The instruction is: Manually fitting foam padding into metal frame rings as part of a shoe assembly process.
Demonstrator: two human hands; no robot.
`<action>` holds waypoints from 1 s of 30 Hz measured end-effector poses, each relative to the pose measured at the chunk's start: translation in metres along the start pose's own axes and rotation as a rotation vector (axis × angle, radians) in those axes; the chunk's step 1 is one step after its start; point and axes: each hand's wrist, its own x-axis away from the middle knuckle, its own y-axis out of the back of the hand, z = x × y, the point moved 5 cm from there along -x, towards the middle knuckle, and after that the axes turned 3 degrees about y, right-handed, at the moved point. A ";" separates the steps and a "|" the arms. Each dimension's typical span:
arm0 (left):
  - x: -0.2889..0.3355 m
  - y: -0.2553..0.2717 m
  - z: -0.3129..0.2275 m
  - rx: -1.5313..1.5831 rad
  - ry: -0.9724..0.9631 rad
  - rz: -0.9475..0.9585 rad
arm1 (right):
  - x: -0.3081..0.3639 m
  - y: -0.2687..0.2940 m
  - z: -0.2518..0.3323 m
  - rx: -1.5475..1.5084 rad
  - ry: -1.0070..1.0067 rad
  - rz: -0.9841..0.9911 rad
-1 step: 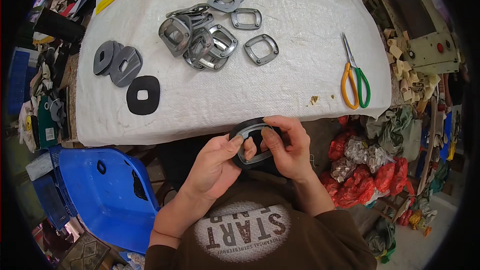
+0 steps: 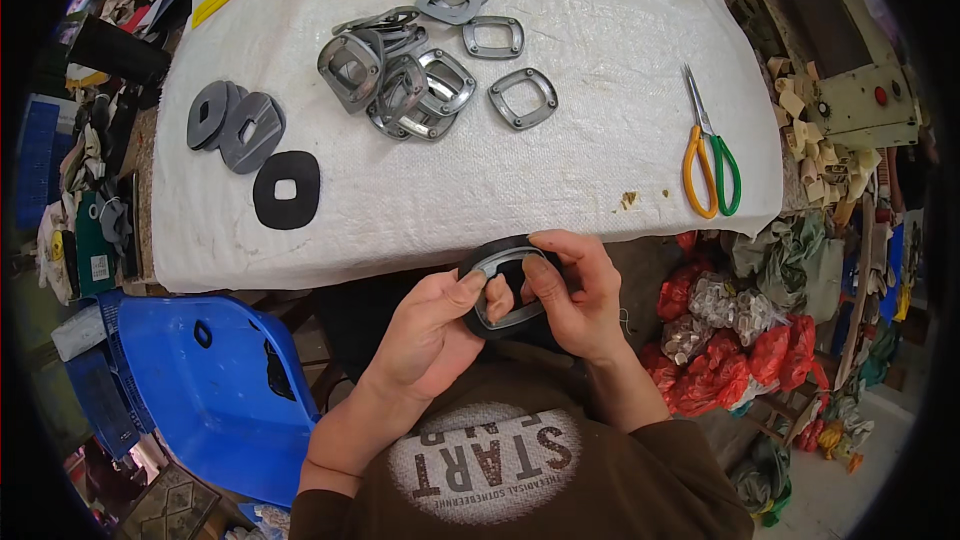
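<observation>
Metal frame, grey and rounded-square, sits between the two hands, in front of the chest and just short of the near edge of the desk. Black material rings its outside; whether that is a separate piece cannot be told. Both hands are clamped on it, so neither is nearer: the left hand grips the left side, thumb laid on the upper left of the rim, while the right hand covers the right side, its thumb over the upper right and a finger at the far edge. Fingertips show through the opening. The frame tilts, and with fingers covering part of it, no long axis can be read.

To the left of the hands stands a blue basin; to the right lie red bags.

Beyond the hands is the desk, covered in white woven sheeting. On it, ahead and to the left, lies a black pad with a square hole, then overlapping grey pads. Scissors rest at the right, points away from the person. Farther off, ahead, is a pile of similar frames.
</observation>
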 end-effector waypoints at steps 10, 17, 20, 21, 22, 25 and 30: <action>0.003 0.005 0.006 0.129 -0.005 0.071 | 0.002 -0.009 0.003 -0.178 0.023 -0.094; 0.008 0.000 0.000 0.294 0.049 0.142 | -0.004 -0.006 0.007 -0.158 -0.054 -0.053; 0.012 -0.001 -0.001 0.176 -0.013 0.202 | -0.004 -0.007 0.009 -0.153 -0.038 -0.068; 0.013 0.000 -0.002 0.100 -0.044 0.161 | -0.004 -0.007 0.010 -0.144 -0.023 -0.081; 0.013 -0.001 -0.002 0.099 -0.045 0.160 | -0.004 -0.007 0.010 -0.145 -0.023 -0.080; 0.012 0.000 -0.002 0.113 -0.030 0.126 | -0.002 -0.008 0.009 -0.109 -0.030 -0.084; 0.012 0.003 -0.003 -0.036 -0.038 -0.052 | 0.001 -0.007 0.004 -0.113 -0.084 -0.129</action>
